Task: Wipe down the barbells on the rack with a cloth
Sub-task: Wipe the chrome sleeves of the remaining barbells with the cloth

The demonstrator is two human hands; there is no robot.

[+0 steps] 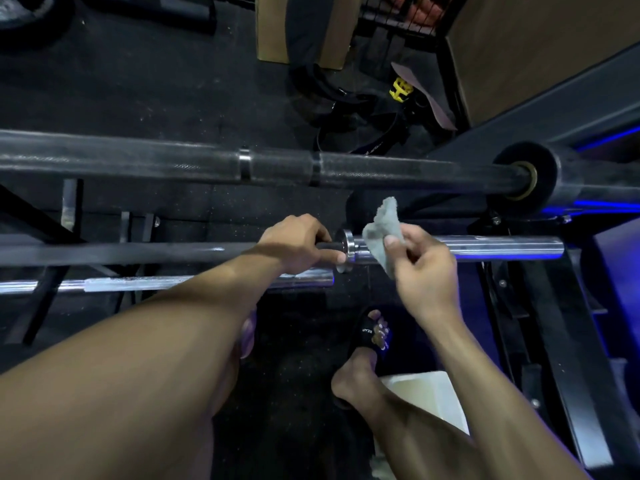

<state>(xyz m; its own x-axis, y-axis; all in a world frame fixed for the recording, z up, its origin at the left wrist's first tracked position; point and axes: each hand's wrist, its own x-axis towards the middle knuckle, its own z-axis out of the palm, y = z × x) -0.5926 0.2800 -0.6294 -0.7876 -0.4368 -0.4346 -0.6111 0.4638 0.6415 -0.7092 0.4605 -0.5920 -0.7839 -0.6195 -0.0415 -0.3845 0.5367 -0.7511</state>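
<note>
Take the middle barbell (502, 245) as your landmark: it lies level across the view, with a dark shaft on the left, a bright steel collar (346, 249) near the centre and a shiny sleeve running off to the right.

Your left hand (298, 242) is wrapped around the dark shaft just left of the collar, its grip closed on the bar, with the fingertips touching the collar's face.

Your right hand (420, 266) sits just right of the collar, in front of the sleeve. Its grip is pinched shut on a small grey cloth (382, 233), thumb on top and fingers curled underneath. The cloth is bunched, drapes over the sleeve right beside the collar, and one corner sticks up above the bar.

Beyond the landmark bar lies a thicker dark barbell (173, 161), parallel to it, with two bright rings on its knurled shaft and a fat black sleeve end to the right. On your side of the landmark bar, a third chrome bar (138, 284) runs lower and to the left, partly hidden by your left forearm.

Below the landmark bar, on the black rubber floor (138, 81), your right foot wears a black slide sandal (372, 332). The black rack frame (554, 341) stands to the right of it.
</note>
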